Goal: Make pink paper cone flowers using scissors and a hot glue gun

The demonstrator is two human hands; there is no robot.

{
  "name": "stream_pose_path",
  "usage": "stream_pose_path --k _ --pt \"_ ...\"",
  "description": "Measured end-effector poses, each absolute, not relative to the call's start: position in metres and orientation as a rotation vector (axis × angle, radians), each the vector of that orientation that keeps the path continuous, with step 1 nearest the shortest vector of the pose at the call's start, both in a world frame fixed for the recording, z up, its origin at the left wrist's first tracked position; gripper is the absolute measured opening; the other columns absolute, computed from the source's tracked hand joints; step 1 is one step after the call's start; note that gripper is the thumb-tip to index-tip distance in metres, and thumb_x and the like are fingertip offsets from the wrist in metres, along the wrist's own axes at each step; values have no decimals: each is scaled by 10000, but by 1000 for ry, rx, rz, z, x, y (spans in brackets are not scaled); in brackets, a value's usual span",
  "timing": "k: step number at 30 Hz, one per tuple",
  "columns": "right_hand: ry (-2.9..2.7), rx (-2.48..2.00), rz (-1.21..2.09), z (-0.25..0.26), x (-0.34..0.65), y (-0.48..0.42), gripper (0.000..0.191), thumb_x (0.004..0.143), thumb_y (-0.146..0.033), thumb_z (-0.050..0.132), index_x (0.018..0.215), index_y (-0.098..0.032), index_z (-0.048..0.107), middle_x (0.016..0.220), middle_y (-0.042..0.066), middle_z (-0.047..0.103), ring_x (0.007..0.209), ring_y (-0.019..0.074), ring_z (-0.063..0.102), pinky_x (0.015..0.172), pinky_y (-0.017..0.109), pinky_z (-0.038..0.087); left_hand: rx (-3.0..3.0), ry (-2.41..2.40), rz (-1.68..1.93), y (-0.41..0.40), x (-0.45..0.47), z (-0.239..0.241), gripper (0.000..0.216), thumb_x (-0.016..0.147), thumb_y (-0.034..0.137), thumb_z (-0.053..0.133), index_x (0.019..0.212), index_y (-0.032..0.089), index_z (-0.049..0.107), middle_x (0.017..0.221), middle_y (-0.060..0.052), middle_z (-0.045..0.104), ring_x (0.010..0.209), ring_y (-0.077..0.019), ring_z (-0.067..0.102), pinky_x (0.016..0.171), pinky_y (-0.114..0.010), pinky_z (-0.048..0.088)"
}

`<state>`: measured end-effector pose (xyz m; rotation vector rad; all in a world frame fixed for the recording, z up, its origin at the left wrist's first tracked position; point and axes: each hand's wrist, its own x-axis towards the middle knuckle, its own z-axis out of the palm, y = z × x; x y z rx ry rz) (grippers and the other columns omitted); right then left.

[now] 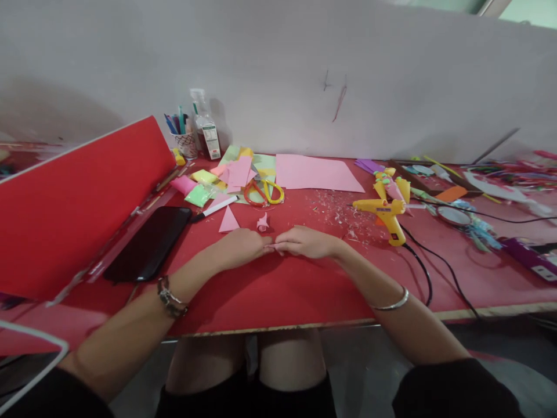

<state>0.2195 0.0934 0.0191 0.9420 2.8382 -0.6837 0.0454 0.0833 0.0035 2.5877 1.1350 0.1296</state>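
Observation:
My left hand [246,248] and my right hand [304,241] meet over the middle of the red tabletop [270,296]. Both are closed, their fingertips pinching a small piece of pink paper [270,246] between them; most of it is hidden by the fingers. Just beyond them sits a small crumpled or rolled pink paper piece [262,223]. A flat pink paper triangle [228,220] lies to its left. Farther back are scissors with red and yellow handles [273,191], their blades hidden among paper scraps.
A yellow glue gun [385,216] with a black cord lies at right, near paper shreds. At left are a black phone [150,244], a marker [215,208] and a leaning red board [87,203]. A pink sheet [317,173], glass bottle [206,130] and pen cup [185,144] stand along the wall.

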Motion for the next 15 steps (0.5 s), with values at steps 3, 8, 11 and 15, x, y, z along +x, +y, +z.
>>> stream_pose_path --k 3,8,11,15 --pt "2813 944 -808 18 221 94 351 894 -291 302 796 -123 594 611 3 580 546 79 498 532 192 325 2579 1163 125 84 47 3 236 824 266 424 620 155 465 491 16 399 450 -94 366 470 -231 266" --pt "2945 1130 129 17 209 84 245 883 -239 355 953 -159 576 839 58 644 716 134 554 574 241 301 1870 840 141 89 31 10 319 845 400 304 612 187 353 427 60 321 355 -66 280 376 -195 241" --pt "2968 971 456 18 207 79 237 885 -182 339 985 -177 554 796 46 642 668 122 551 535 251 274 1586 702 99 90 24 11 310 822 452 311 646 199 347 364 92 251 292 -58 190 310 -183 153" --pt "2926 971 516 19 210 77 230 890 -196 330 974 -196 544 736 27 640 602 107 545 482 249 234 1635 697 112 89 25 11 306 816 447 323 644 195 343 384 92 268 306 -54 215 314 -172 174"
